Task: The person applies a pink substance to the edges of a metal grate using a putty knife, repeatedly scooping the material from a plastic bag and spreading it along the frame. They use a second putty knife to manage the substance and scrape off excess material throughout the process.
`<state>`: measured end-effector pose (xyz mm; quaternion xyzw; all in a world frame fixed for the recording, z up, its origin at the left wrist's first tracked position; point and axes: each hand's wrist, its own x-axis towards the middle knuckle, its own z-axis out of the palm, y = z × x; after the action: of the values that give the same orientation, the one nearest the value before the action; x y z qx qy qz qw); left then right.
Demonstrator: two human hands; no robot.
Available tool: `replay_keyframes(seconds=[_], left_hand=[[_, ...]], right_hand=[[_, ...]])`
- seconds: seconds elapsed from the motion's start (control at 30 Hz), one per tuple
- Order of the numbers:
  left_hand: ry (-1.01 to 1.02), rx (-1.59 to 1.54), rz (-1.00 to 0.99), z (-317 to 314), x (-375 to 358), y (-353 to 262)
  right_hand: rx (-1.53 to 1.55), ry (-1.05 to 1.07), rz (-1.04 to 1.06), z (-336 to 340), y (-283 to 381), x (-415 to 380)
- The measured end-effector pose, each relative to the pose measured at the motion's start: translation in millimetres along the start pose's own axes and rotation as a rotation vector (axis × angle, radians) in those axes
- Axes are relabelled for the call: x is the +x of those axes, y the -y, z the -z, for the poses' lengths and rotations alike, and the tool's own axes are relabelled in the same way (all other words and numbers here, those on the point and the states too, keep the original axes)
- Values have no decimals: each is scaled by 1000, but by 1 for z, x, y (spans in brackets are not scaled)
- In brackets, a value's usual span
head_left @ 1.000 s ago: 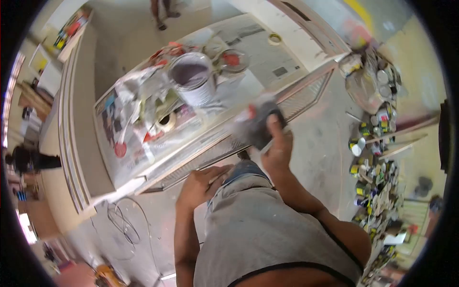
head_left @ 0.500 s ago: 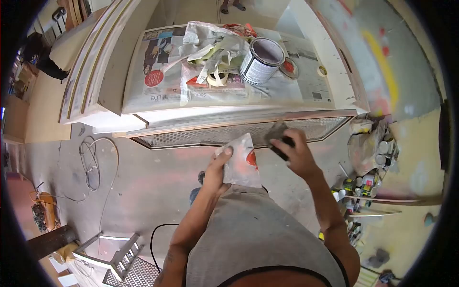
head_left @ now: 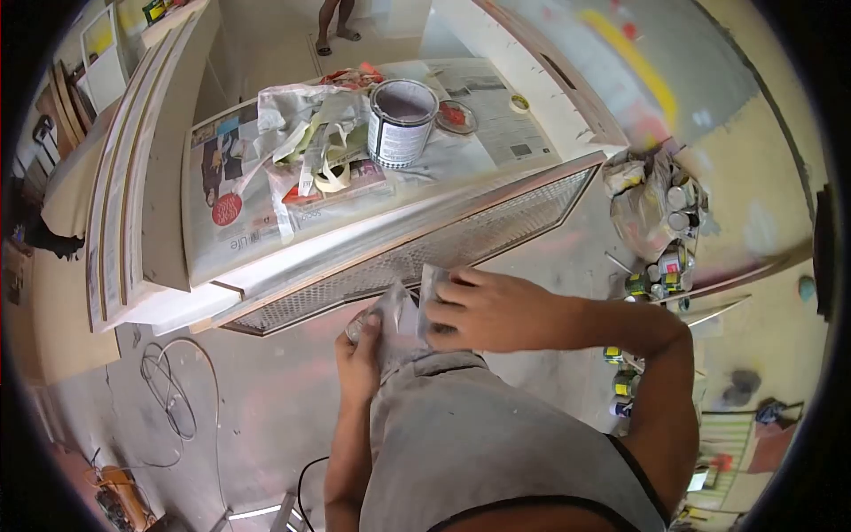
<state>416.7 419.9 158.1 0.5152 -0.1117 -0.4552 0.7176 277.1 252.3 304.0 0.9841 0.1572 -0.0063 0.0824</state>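
Observation:
In front of my waist, my left hand (head_left: 359, 346) pinches a crumpled whitish plastic bag (head_left: 392, 321), its thumb on the near face. My right hand (head_left: 474, 310) has its fingers bent over a thin, flat grey piece (head_left: 428, 297) held upright against the bag's right side. Exactly what this grey piece is I cannot tell, since the fingers cover much of it. Just beyond both hands runs the wood-framed perforated metal panel (head_left: 355, 275) along the cabinet's front edge.
An open paint can (head_left: 402, 133), peeled masking tape (head_left: 310, 146) and a tape roll (head_left: 520, 104) sit on newspaper (head_left: 266, 213). A coiled cable (head_left: 168, 390) lies on the floor at left. Bags and cans (head_left: 678, 208) line the right. A person's feet (head_left: 337, 43) show at the far end.
My right hand has moved left and down, bringing the flat piece to the bag. The bag has been turned and folded, its red patch now out of sight. The view has shifted and tilted.

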Motion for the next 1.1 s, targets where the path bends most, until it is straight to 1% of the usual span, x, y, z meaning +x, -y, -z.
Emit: replay_keyframes(seconds=[0.03,0.1,0.13,0.2,0.23,0.27,0.3,0.33,0.4,0.43,0.47,0.5,0.53,0.57,0.6,0.67,0.7,0.73,0.8,0.83,0.87,0.9,0.93,0.97,1.0,1.07,1.1], left_hand=[[7,23,7,-1,-2,-2],[27,64,2,-5,-4,-16],[44,99,-9,-6,-6,-21],[26,98,4,-7,-3,-18],[4,86,16,-9,-1,-18],[2,92,20,-13,-2,-19],[20,172,19,-17,-3,-23],[33,255,18,-20,-5,-27],[-21,215,-28,-23,1,-17],[-18,-45,26,-26,1,-18],[-5,-303,79,-31,1,-19],[-26,-306,69,-40,-1,-20],[-20,-479,180,-52,-3,-23],[-2,-648,287,-58,-4,-26],[-7,-646,273,-54,-3,-18],[314,-795,336,-43,1,6],[170,-629,260,-51,0,6],[168,-632,253,-50,0,4],[160,-587,142,-44,-4,1],[147,-555,100,-42,-3,-3],[140,-557,83,-39,1,-3],[51,-510,-10,-37,8,0],[-43,-461,-96,-35,11,1],[-83,-432,-157,-34,13,-3],[-90,-434,-169,-38,14,-7],[-296,-499,-348,-50,15,-12],[-292,-496,-350,-50,14,-12]], right_hand=[[-2,-3,-6,0,0,1],[117,-92,-7,-1,6,3],[122,-100,-16,-3,8,-1],[100,-25,-50,-8,4,-9],[98,-29,-48,-10,4,-9],[116,-119,-77,-12,8,-9],[138,-209,-104,-14,14,-10],[152,-218,-100,-14,15,-13],[219,-44,-230,-9,5,-27],[200,-70,-259,-2,6,-32],[209,-76,-235,-3,11,-31],[292,-279,-245,-4,16,-30],[374,-481,-256,-5,21,-28],[508,-619,-232,-22,28,-23],[509,-626,-219,-46,28,-21],[653,-773,-444,-93,28,-19],[606,-686,-496,-102,16,-24],[655,-578,-636,-101,6,-28],[379,-189,-641,-103,-16,-50],[380,-196,-634,-112,-12,-53],[724,-594,-861,-125,-5,-54],[1076,-992,-1061,-133,1,-55],[1084,-984,-1042,-119,12,-49],[1482,-1255,-1051,-92,27,-37],[1890,-1518,-1023,-72,41,-24],[1825,-1381,-1131,-61,69,-2],[1807,-1305,-1206,-58,77,6]])
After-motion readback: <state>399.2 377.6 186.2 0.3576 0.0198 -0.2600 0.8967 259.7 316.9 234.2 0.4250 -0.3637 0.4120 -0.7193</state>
